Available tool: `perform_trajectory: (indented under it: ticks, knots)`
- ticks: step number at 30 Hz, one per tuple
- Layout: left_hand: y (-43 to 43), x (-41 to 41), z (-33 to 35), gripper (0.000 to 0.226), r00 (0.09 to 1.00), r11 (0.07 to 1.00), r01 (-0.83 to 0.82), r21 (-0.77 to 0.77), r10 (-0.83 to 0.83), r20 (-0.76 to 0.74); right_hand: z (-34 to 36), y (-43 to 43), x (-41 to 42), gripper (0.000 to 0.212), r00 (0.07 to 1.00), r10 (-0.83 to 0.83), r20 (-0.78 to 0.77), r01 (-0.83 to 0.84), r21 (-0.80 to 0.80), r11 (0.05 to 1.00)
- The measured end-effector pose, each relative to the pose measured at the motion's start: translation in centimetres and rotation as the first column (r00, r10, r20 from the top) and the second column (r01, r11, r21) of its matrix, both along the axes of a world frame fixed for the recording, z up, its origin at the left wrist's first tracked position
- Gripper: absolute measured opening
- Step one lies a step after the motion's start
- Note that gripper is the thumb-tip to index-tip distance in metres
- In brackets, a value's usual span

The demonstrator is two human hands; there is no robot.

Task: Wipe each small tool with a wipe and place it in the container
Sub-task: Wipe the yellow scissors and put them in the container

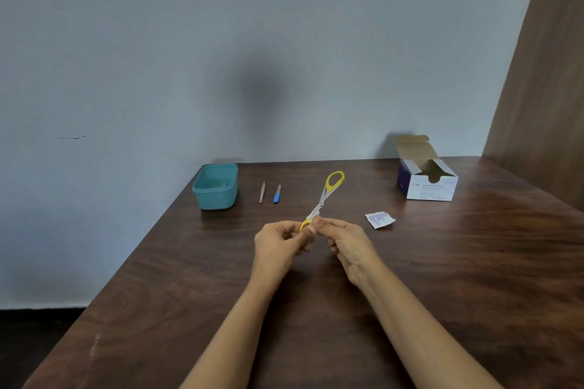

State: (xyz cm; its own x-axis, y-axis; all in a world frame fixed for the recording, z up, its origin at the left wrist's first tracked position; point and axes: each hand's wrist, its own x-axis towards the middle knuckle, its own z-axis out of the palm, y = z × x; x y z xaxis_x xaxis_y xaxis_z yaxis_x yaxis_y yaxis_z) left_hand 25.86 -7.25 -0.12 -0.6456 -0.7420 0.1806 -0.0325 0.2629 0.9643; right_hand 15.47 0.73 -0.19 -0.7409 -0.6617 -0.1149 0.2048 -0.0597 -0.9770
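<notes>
Yellow-handled scissors (325,194) are held above the table's middle, one handle loop pointing up and away. My left hand (278,244) grips the lower yellow handle. My right hand (344,241) pinches the metal part just below the pivot. A small white bit at its fingertips looks like a wipe, mostly hidden. The teal container (215,199) stands at the far left corner, apart from both hands. Metal tweezers (262,192) and a blue-handled small tool (277,194) lie side by side between the container and the scissors.
A torn white wipe sachet (380,219) lies right of my hands. An open box of alcohol swabs (426,181) stands at the far right. The brown wooden table (458,262) ends at a grey wall behind and drops off on the left.
</notes>
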Motion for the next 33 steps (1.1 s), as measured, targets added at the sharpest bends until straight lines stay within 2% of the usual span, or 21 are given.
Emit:
perform_trajectory:
  ticks: [7, 11, 14, 18, 21, 23, 28, 33]
  knots:
    - [0.2, 0.0, 0.5, 0.01, 0.994, 0.998, 0.002, 0.068, 0.006, -0.11, 0.8, 0.4, -0.2, 0.009, 0.997, -0.078, 0.014, 0.079, -0.098, 0.992]
    - [0.1, -0.1, 0.4, 0.006, 0.995, 0.997, -0.002, 0.076, 0.009, -0.098, 0.8, 0.6, -0.3, 0.007, 0.994, -0.094, -0.047, 0.091, -0.063, 0.994]
    - [0.0, -0.1, 0.3, 0.006, 0.993, 0.994, -0.032, 0.1, 0.042, -0.106, 0.5, 0.7, 0.0, 0.015, 0.996, -0.041, -0.076, 0.04, -0.013, 0.999]
    - [-0.2, -0.1, 0.3, 0.006, 0.992, 0.99, -0.025, 0.136, 0.041, -0.117, 0.4, 0.5, 0.0, 0.021, 0.998, -0.011, -0.068, 0.013, 0.034, 0.999]
    - [-0.1, 0.0, 0.4, 0.007, 0.991, 0.986, -0.001, 0.168, 0.024, -0.134, 0.5, 0.6, -0.5, 0.015, 0.997, 0.05, -0.054, -0.046, 0.072, 0.996]
    - [0.1, -0.1, 0.4, 0.01, 0.986, 0.975, 0.042, 0.216, -0.005, -0.165, 0.7, 0.6, -0.7, 0.014, 0.993, 0.119, 0.001, -0.119, 0.052, 0.992]
    - [0.1, -0.3, 0.4, 0.01, 0.985, 0.959, 0.095, 0.266, -0.051, -0.168, 1.2, 0.7, -0.7, 0.014, 0.938, 0.22, 0.266, -0.209, -0.07, 0.975]
    - [0.3, -0.4, 0.5, 0.011, 0.979, 0.952, 0.131, 0.276, -0.081, -0.187, 1.2, 0.7, -0.7, 0.021, 0.922, 0.235, 0.307, -0.211, -0.112, 0.971]
